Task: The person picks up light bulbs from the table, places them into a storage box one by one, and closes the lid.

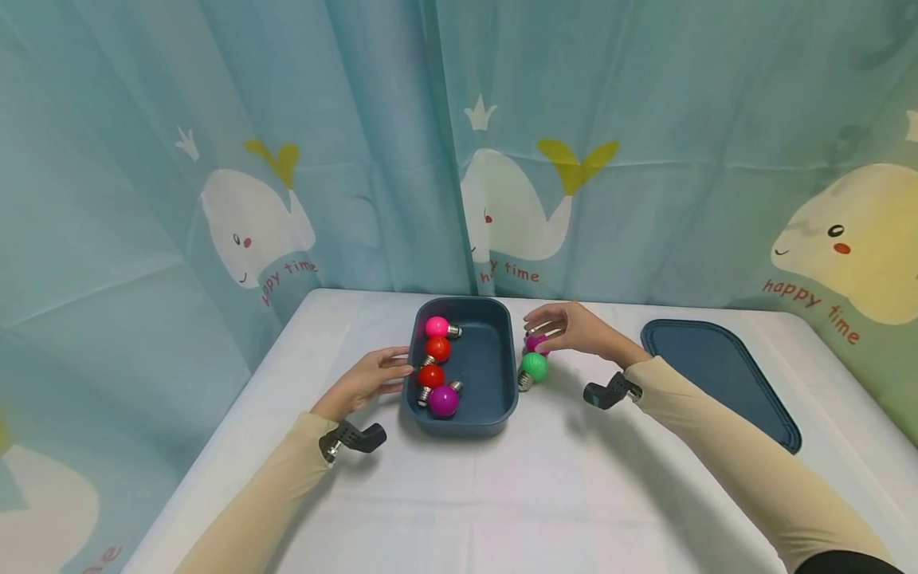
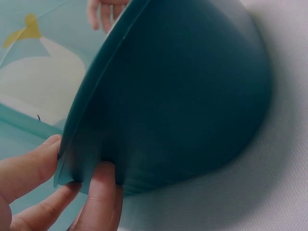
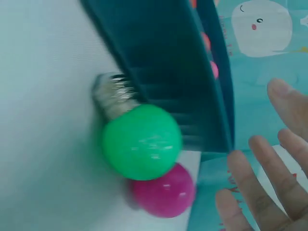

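Note:
A dark blue-grey box [image 1: 476, 422] stands on the white table. Inside lie a pink light bulb [image 1: 436, 327], two red light bulbs [image 1: 437, 348] and a purple one [image 1: 444, 402]. My left hand [image 1: 369, 379] is at the box's left side, its extended fingertips against the outer wall and the thumb at the rim [image 2: 72, 115]. To the right of the box lie a green light bulb [image 1: 534, 366] and a magenta bulb [image 3: 166, 191], partly hidden behind my right hand [image 1: 576, 328]. That hand hovers over them, fingers spread and holding nothing.
On the right of the table lies a flat dark blue lid [image 1: 717, 375] with a raised edge, partly behind the right forearm. A light blue curtain [image 1: 402, 159] with whale prints hangs along the back and left sides.

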`<act>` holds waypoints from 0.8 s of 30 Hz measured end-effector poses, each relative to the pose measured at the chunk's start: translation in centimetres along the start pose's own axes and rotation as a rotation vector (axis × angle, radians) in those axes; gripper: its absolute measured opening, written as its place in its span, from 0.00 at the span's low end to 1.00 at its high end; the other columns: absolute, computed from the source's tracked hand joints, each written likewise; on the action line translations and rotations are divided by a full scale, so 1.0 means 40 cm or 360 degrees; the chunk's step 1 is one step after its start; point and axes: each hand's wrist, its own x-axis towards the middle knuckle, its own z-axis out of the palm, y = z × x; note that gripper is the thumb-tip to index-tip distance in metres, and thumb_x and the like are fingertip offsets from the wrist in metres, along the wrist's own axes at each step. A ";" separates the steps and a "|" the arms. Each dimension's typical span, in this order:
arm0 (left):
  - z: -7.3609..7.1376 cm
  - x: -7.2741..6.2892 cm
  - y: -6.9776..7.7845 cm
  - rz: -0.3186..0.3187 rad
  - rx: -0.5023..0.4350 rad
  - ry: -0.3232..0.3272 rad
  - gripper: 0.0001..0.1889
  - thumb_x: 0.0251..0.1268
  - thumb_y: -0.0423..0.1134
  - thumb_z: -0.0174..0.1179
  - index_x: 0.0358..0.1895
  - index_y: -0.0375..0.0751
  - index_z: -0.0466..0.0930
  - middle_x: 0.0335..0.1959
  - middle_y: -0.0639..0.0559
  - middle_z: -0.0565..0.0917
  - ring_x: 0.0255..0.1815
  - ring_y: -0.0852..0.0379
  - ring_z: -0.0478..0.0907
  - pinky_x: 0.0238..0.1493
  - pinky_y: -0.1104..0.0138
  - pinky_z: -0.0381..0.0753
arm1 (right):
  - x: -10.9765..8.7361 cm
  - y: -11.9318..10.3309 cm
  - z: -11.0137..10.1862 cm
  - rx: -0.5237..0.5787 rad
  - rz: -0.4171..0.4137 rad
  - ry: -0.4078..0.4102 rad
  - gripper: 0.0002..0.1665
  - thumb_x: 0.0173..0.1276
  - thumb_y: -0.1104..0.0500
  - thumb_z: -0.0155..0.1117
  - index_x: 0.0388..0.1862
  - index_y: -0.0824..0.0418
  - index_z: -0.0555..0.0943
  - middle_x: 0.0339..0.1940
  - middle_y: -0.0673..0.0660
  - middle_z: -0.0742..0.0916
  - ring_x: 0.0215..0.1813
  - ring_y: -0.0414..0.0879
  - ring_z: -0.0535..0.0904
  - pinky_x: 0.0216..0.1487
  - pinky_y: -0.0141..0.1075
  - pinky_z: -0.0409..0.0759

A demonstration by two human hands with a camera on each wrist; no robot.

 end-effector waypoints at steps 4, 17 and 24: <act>0.000 -0.001 0.003 0.0001 0.0005 0.0009 0.31 0.67 0.33 0.54 0.71 0.33 0.55 0.68 0.31 0.64 0.66 0.38 0.66 0.64 0.51 0.71 | -0.020 0.027 0.016 -0.0016 0.0009 0.0130 0.31 0.53 0.64 0.73 0.56 0.71 0.75 0.53 0.70 0.82 0.54 0.62 0.80 0.51 0.38 0.83; 0.000 0.000 0.000 -0.0009 0.0000 0.0005 0.31 0.68 0.34 0.54 0.71 0.33 0.55 0.69 0.32 0.62 0.67 0.38 0.65 0.64 0.51 0.71 | -0.072 0.083 0.104 -0.0158 0.0118 0.0601 0.26 0.52 0.63 0.73 0.51 0.68 0.79 0.48 0.66 0.85 0.49 0.58 0.83 0.47 0.42 0.85; 0.001 0.000 -0.002 0.0008 0.0003 -0.0004 0.31 0.68 0.35 0.54 0.71 0.32 0.55 0.69 0.32 0.62 0.67 0.38 0.65 0.64 0.51 0.71 | -0.077 0.097 0.142 -0.0216 0.0155 0.0728 0.26 0.50 0.65 0.74 0.49 0.70 0.79 0.46 0.68 0.85 0.46 0.59 0.83 0.47 0.46 0.84</act>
